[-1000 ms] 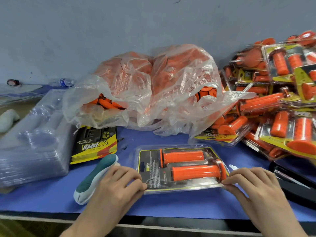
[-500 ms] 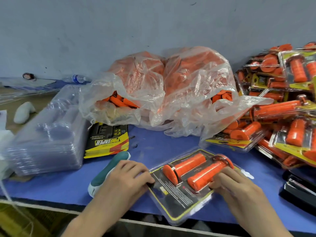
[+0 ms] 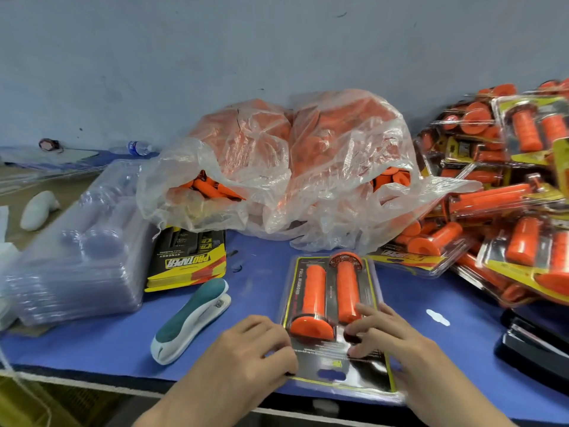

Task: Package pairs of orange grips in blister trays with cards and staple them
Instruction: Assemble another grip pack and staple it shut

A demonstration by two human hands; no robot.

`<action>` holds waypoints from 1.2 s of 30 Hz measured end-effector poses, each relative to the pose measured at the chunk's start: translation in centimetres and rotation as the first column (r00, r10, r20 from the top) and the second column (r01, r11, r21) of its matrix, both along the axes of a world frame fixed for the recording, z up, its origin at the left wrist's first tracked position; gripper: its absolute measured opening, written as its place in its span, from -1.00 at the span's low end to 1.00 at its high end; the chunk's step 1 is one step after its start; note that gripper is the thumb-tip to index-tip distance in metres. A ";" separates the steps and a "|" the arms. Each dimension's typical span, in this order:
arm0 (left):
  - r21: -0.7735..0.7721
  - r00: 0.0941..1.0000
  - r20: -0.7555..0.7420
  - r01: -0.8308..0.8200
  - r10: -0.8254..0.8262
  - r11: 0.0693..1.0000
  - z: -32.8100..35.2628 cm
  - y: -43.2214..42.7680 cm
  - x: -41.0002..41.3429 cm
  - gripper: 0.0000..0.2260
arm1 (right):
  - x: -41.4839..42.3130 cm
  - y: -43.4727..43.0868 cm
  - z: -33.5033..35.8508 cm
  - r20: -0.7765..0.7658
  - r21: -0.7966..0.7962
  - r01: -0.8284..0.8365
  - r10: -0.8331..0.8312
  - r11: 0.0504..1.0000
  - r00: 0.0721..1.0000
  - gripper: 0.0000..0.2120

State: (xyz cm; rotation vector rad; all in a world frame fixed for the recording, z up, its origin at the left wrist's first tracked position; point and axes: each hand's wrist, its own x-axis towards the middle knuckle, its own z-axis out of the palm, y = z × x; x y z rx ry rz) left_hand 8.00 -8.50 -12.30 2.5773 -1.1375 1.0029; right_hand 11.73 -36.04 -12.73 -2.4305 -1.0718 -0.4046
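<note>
A blister pack lies lengthwise on the blue table near its front edge. Its black and yellow card sits under a clear tray that holds two orange grips, a left one and a right one. My left hand grips the pack's left edge with curled fingers. Fingers spread, my right hand presses on the pack's right side, touching the right grip's near end. A teal and white stapler lies left of my left hand.
A stack of printed cards and a stack of clear trays sit at the left. Behind is a plastic bag of loose orange grips. Finished packs are piled at the right, with a black stapler below them.
Both hands have turned the pack from lying crosswise to lengthwise, hang-hole end toward me. My right hand moved from the pack's right end onto its top.
</note>
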 end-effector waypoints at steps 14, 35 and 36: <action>-0.022 0.998 -0.036 0.054 -0.055 0.998 0.7 -4.7 2.4 -0.78 | -1.5 -1.5 -0.1 0.158 0.047 0.017 -0.024 0.999 0.987 -0.74; 0.030 0.993 0.054 -0.104 0.102 0.994 -0.1 -2.9 4.9 -0.86 | -0.1 -6.2 -0.7 0.179 0.147 0.240 -0.264 0.960 0.948 -0.94; 0.021 0.993 0.063 -0.097 0.095 0.995 -0.2 -3.1 4.5 -0.87 | -0.1 -6.2 -0.7 0.204 0.136 0.274 -0.297 0.952 0.933 -0.93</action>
